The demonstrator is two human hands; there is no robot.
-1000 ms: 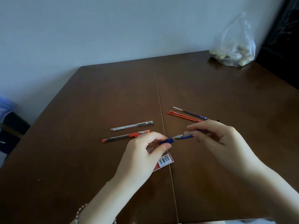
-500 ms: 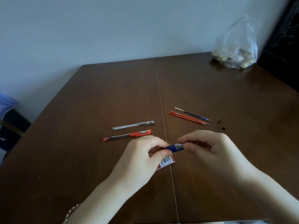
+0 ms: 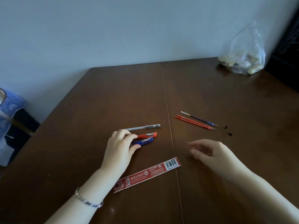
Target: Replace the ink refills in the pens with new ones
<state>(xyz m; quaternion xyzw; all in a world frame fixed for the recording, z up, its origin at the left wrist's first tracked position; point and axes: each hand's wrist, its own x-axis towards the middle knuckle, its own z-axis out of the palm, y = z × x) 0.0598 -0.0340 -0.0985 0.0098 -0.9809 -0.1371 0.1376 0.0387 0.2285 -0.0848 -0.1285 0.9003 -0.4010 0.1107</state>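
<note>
Fingers [image 3: 129, 136] of left hand [image 3: 118, 152] pinch blue pen [image 3: 145, 141] on brown table [image 3: 113, 94]; right hand [image 3: 210, 151] loose.

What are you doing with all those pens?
A person is changing pen refills at a brown table. Their left hand pinches the blue pen, low on the table beside the red pen and the clear pen. Their right hand hovers open and holds nothing. Two red refills and one blue refill lie loose on the right. A red refill wrapper lies nearest the person.
</note>
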